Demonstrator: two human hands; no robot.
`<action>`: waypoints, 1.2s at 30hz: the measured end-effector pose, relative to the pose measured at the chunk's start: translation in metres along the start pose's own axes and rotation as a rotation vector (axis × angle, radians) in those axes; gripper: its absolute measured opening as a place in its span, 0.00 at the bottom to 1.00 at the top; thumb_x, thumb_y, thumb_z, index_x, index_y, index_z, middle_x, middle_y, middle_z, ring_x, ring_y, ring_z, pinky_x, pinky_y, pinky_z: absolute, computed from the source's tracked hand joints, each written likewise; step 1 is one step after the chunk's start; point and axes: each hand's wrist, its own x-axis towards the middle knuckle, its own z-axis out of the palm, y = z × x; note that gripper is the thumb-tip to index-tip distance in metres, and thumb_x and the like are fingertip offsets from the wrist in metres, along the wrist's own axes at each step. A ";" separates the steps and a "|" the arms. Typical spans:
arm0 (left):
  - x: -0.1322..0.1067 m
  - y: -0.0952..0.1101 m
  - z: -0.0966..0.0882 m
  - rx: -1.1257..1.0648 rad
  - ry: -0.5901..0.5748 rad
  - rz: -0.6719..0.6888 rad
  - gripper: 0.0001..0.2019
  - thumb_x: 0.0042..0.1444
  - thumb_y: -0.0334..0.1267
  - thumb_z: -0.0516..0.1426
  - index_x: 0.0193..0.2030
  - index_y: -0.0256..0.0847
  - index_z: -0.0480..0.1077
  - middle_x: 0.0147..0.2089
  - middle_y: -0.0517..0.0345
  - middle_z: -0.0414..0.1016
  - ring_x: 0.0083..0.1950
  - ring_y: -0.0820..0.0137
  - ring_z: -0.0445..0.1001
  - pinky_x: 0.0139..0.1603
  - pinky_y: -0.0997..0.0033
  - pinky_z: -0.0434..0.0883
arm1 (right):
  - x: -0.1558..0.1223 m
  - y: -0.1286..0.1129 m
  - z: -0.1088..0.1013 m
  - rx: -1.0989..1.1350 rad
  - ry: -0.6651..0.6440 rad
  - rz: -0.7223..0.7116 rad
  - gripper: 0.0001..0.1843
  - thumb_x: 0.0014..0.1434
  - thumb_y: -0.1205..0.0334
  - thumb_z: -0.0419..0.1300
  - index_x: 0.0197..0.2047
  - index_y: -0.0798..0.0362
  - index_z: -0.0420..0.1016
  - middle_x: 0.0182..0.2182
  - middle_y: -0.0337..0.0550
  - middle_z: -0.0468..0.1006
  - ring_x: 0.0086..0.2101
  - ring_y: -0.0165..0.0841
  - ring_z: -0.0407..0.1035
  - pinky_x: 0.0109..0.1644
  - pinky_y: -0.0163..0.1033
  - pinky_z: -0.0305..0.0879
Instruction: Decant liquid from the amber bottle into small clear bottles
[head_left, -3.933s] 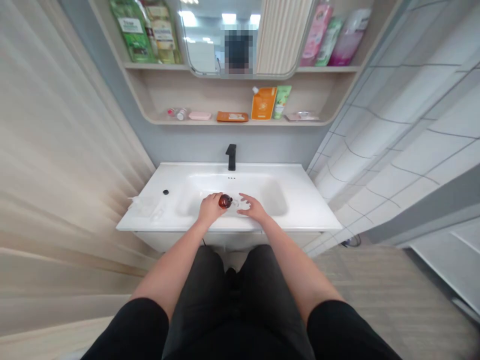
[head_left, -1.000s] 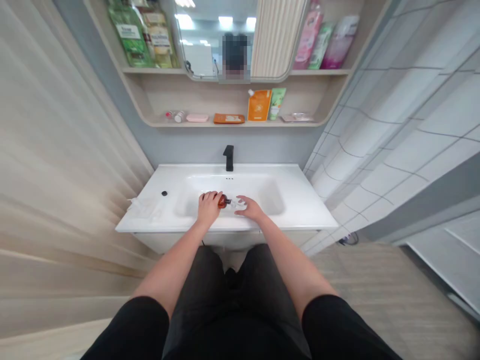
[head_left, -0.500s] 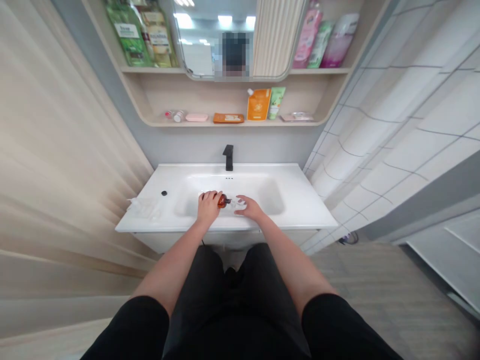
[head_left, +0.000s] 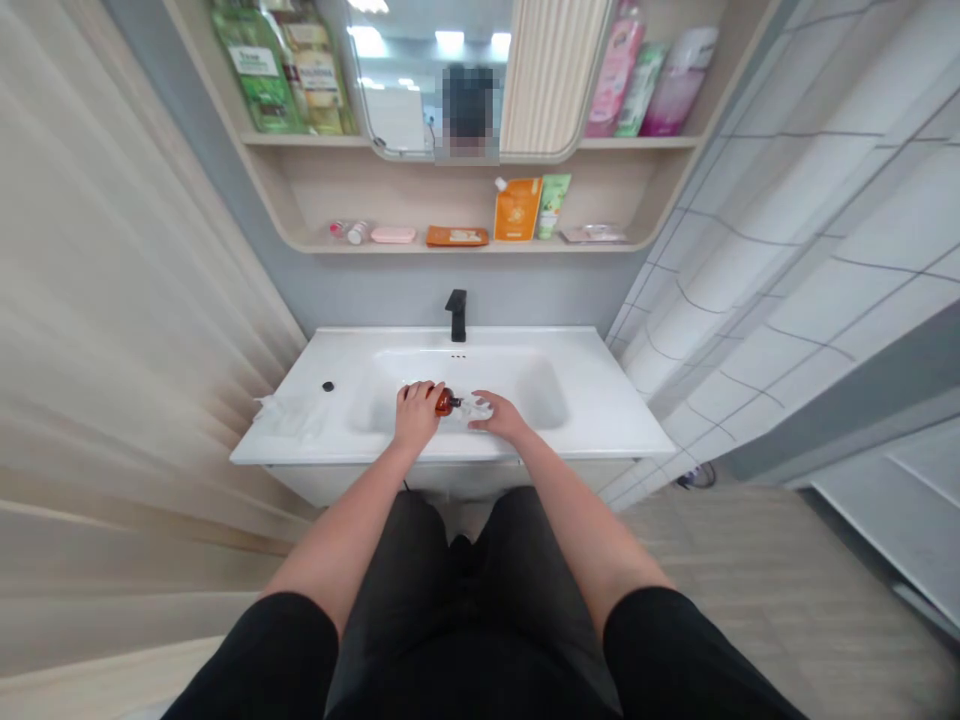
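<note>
The left hand (head_left: 415,412) is clenched around a small amber bottle (head_left: 447,403) over the white sink basin (head_left: 480,372) — its dark cap still on, nearly touching a crumpled white scrap (head_left: 475,408) — while the right hand (head_left: 501,418) lies open just beside it.

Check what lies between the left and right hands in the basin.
In the head view, an amber bottle, gripped by the left hand, reaches toward the right hand; beyond it lies a small white crumpled mass, too small to identify.
</note>
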 end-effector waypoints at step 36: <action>0.000 0.002 -0.002 0.010 -0.006 -0.003 0.31 0.64 0.30 0.58 0.74 0.49 0.70 0.67 0.41 0.77 0.70 0.48 0.70 0.76 0.41 0.59 | 0.001 0.006 0.003 0.024 0.013 -0.021 0.46 0.46 0.56 0.84 0.68 0.42 0.78 0.54 0.44 0.85 0.54 0.45 0.80 0.65 0.51 0.72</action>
